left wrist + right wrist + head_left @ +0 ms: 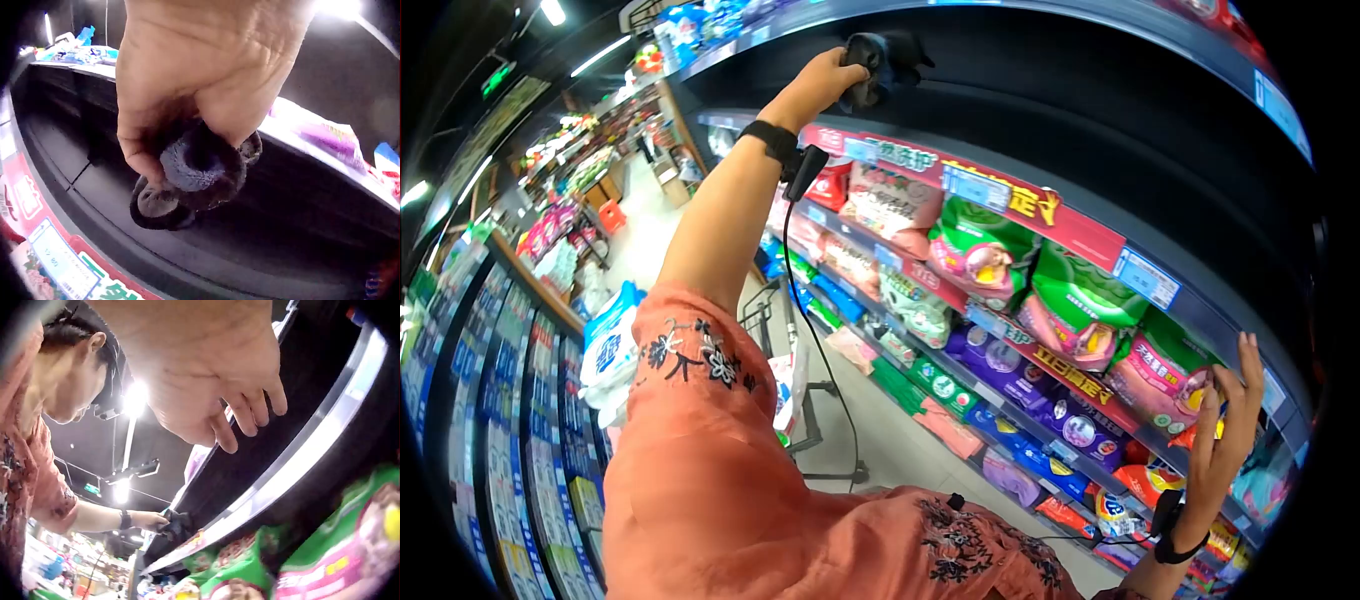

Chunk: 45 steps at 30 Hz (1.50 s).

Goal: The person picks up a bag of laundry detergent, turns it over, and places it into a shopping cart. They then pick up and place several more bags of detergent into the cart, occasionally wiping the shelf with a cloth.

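A dark, crumpled fuzzy cloth [868,72] is pinched in my left hand [825,82], above the dark shelf at the top of the head view. In the left wrist view the fingers and thumb of the left hand [194,81] curl round the bunched cloth [200,165], whose folds hang over the shelf board [281,212]. At the right, my right hand [1228,430] is raised by the shelf's front edge with its fingers extended, holding nothing. The right wrist view shows the right hand [212,381] with its fingers slightly bent beside the shelf.
Lower shelves hold green and pink bags [1080,300] and purple packs [1000,365]. A red price strip [1090,235] runs along the shelf edge. A cart [800,400] stands below my left arm. Another stocked shelf [510,420] is at the left, beside the aisle [645,230].
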Tool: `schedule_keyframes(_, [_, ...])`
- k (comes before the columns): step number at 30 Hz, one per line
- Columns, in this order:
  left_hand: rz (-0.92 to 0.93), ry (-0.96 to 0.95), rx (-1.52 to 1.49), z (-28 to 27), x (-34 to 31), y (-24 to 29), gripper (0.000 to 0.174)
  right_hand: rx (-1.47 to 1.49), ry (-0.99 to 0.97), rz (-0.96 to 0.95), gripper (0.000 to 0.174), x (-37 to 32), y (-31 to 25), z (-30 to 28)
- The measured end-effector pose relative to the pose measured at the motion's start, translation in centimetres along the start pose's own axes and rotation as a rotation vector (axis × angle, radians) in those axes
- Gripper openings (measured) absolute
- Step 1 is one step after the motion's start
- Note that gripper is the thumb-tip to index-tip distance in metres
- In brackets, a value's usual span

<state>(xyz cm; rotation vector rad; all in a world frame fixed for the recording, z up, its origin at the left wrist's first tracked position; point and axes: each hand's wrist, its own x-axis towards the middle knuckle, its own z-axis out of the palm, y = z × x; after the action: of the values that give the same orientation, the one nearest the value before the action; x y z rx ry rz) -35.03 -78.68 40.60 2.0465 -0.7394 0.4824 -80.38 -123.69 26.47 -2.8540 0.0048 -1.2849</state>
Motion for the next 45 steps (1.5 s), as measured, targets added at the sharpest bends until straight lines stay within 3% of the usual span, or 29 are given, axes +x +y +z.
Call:
schedule_keyframes(2, [-0.027,0.069,-0.165,-1.7,-3.3,1.2,0.021,0.19,0.007,-0.014,0.02,0.8,-3.2,0.7])
schedule_keyframes(7, [-0.001,0.196,-0.315,-2.2,-13.9,6.9,0.025,0.586,-0.098,-0.216,0.024,1.6,-6.8,3.7])
schedule_keyframes(11, [-0.191,0.273,-0.274,0.4,-24.3,11.1,0.024,0.857,-0.199,-0.354,0.024,1.3,-8.9,7.1])
schedule_keyframes(13, [-0.348,0.209,-0.297,1.6,-29.7,12.0,0.021,0.961,-0.236,-0.43,0.023,0.8,-10.1,8.9])
schedule_keyframes(15, [-0.422,0.291,-0.382,4.0,-35.0,13.0,0.023,1.059,-0.263,-0.475,0.022,-0.6,-11.3,10.6])
schedule_keyframes(16, [-0.563,0.266,-0.304,4.2,-37.6,14.0,0.023,1.107,-0.294,-0.487,0.022,-1.4,-12.0,11.3])
schedule_keyframes(17, [-0.618,0.343,-0.432,5.2,-40.6,12.7,0.023,1.153,-0.33,-0.499,0.022,-2.2,-12.8,11.9])
schedule_keyframes(19, [-0.717,0.577,-0.558,7.5,-44.7,16.1,0.027,1.215,-0.422,-0.503,0.022,-4.0,-14.1,13.1])
schedule_keyframes(24, [-0.811,0.776,-0.556,6.9,-58.1,18.2,0.024,1.256,-0.647,-0.5,0.02,-9.8,-17.1,14.6])
schedule_keyframes(28, [-0.873,0.992,-0.579,3.8,-69.6,18.1,0.028,1.246,-0.762,-0.547,0.02,-14.0,-21.2,15.3])
schedule_keyframes(31, [-0.884,1.183,-0.494,1.3,-75.4,19.4,0.026,1.21,-0.694,-0.684,0.021,-17.4,-26.6,15.3])
schedule_keyframes(40, [-0.874,1.254,-0.493,-11.5,-91.2,21.7,0.034,1.318,-0.971,-0.934,0.024,-27.0,-51.7,7.7])
schedule_keyframes(45, [-0.898,1.264,-0.55,-17.5,-98.2,19.2,0.034,1.241,-1.096,-0.979,0.027,-31.7,-59.9,6.3])
